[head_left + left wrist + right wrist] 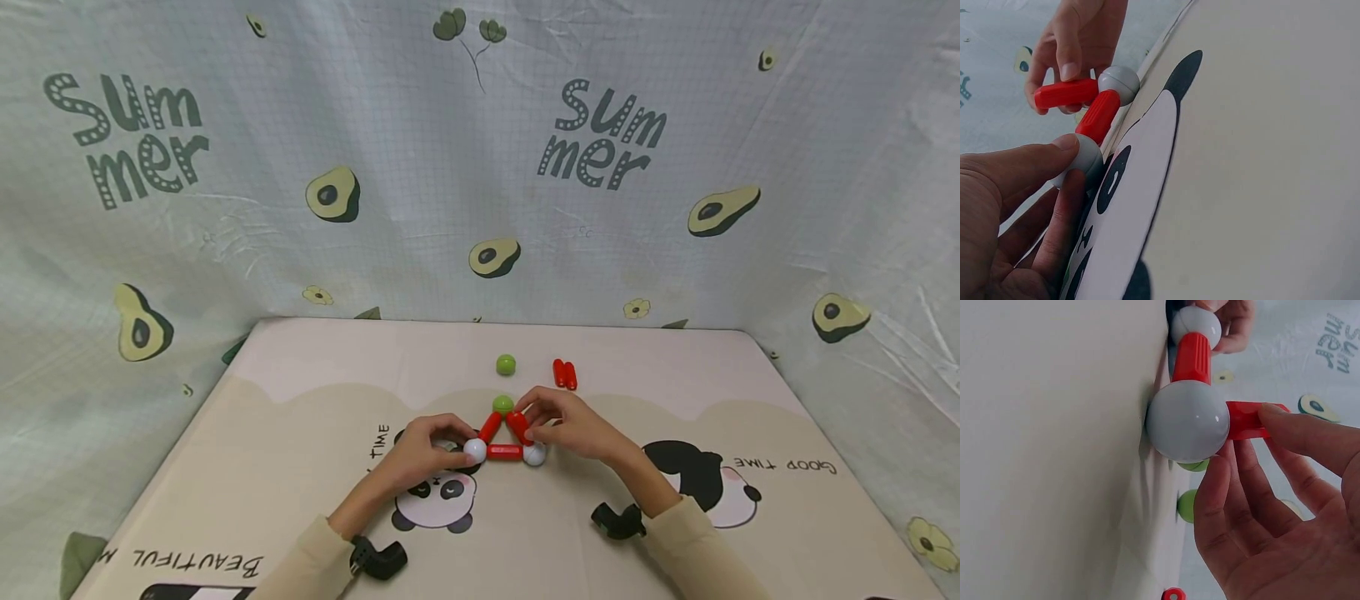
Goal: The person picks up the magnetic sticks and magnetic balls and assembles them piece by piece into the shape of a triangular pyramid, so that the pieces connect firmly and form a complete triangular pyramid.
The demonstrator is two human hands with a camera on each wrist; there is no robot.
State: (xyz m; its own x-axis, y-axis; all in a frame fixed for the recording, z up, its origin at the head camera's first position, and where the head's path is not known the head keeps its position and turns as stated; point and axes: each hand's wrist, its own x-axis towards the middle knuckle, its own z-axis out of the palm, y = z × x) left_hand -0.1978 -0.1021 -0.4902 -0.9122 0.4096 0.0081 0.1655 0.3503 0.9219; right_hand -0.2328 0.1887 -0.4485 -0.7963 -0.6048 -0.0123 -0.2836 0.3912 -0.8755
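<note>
In the head view, red rods and balls form a triangle on the table. My left hand [429, 454] pinches the grey-white ball [475, 451] at its left corner between thumb and fingers. A red rod [505, 452] joins that ball to a second grey-white ball [534, 453] at the right corner. My right hand [566, 422] pinches another red rod [519, 427], one end against the right ball. In the left wrist view this rod [1065, 94] stands up off the table. A third red rod [490, 428] runs from the left ball toward a green ball [502, 405].
Behind the triangle sits another green ball [506, 365]. Two spare red rods [565, 374] lie side by side at the back right. A printed cloth covers the table [300, 467], and a patterned curtain [420, 167] hangs behind it.
</note>
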